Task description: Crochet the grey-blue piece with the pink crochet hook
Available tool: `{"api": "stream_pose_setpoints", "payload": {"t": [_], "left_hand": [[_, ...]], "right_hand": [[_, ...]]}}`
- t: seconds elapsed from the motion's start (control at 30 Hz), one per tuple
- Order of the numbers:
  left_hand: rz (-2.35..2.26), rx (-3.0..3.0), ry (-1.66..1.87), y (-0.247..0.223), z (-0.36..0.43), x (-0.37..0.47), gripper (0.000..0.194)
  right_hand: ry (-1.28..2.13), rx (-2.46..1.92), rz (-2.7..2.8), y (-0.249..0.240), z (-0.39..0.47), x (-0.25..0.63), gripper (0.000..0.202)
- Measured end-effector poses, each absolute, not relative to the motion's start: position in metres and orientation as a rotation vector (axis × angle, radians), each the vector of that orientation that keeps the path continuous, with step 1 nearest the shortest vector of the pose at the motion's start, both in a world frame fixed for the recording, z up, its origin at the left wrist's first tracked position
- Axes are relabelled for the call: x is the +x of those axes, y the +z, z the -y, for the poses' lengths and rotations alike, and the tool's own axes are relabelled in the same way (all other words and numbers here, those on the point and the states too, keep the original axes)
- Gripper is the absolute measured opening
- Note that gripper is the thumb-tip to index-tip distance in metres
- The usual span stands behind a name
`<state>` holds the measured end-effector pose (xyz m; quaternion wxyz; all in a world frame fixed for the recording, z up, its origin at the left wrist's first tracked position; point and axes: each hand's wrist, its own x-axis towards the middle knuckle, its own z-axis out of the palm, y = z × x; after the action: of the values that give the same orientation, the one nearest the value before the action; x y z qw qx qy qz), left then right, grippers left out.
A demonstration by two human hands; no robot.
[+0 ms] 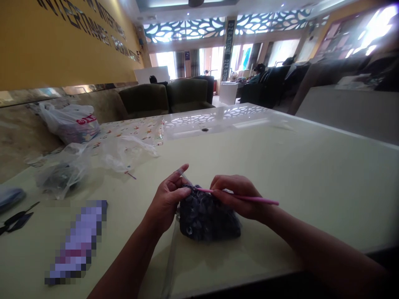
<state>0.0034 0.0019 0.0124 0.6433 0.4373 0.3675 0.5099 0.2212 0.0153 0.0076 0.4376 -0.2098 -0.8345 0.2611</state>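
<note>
A dark blue-grey crocheted piece [207, 218] with a bumpy, partly shiny surface hangs between my hands over the table. My left hand [168, 197] pinches its upper left edge between thumb and fingers, with the index finger raised and pale yarn [184, 176] passing over it. In my right hand [235, 193] lies a pink crochet hook [260, 200], its shaft pointing left. The hook's tip meets the top edge of the piece near my left thumb. Exactly how the tip sits in the stitches is too small to tell.
Left on the pale table [311, 174] lie black scissors [17, 220], a blurred-out purple item [79, 241], a clear bag with dark contents [64, 174], and a small pink-purple stick [131, 175]. A white carrier bag [73, 122] stands farther back. Armchairs [188, 93] and a seated person [259, 74] are beyond.
</note>
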Motion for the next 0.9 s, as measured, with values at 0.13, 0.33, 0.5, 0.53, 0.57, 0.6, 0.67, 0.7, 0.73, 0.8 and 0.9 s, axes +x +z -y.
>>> {"api": "stream_pose_setpoints", "payload": {"t": [0.13, 0.33, 0.5, 0.53, 0.57, 0.6, 0.67, 0.7, 0.73, 0.8, 0.9], "left_hand": [[-0.832, 1.039, 1.138, 0.008, -0.001, 0.005, 0.072], [-0.822, 1.141, 1.044, 0.001, 0.004, 0.011, 0.040], [-1.071, 1.417, 1.032, 0.003, 0.002, 0.011, 0.036], [-1.063, 1.398, 1.041, 0.003, 0.002, 0.011, 0.042], [-1.022, 1.335, 1.055, 0.002, 0.003, 0.012, 0.052], [-0.960, 1.242, 1.071, 0.002, 0.004, 0.013, 0.064], [-0.832, 1.047, 1.098, 0.001, 0.007, 0.016, 0.087], [-0.790, 0.974, 1.111, 0.001, 0.009, 0.018, 0.093], [-0.770, 0.926, 1.123, 0.001, 0.011, 0.019, 0.095], [-0.772, 0.885, 1.141, 0.003, 0.013, 0.021, 0.095], [-0.810, 0.939, 1.102, 0.006, 0.014, 0.019, 0.093]], "right_hand": [[0.900, -0.572, 1.963, 0.005, -0.017, 0.218, 0.021], [0.275, -0.612, 1.959, -0.011, -0.013, 0.204, 0.019], [0.412, -0.807, 1.734, -0.012, -0.004, 0.202, 0.016], [0.450, -0.820, 1.684, -0.012, -0.002, 0.202, 0.016], [0.481, -0.832, 1.644, -0.012, -0.001, 0.201, 0.016], [0.502, -0.843, 1.619, -0.012, 0.000, 0.200, 0.016], [0.523, -0.831, 1.628, -0.012, 0.001, 0.197, 0.016], [0.521, -0.803, 1.668, -0.013, 0.001, 0.195, 0.017], [0.502, -0.752, 1.726, -0.013, 0.001, 0.194, 0.017], [0.422, -0.622, 1.840, -0.014, -0.001, 0.192, 0.017], [0.264, -0.496, 1.925, -0.016, -0.006, 0.194, 0.017]]}}
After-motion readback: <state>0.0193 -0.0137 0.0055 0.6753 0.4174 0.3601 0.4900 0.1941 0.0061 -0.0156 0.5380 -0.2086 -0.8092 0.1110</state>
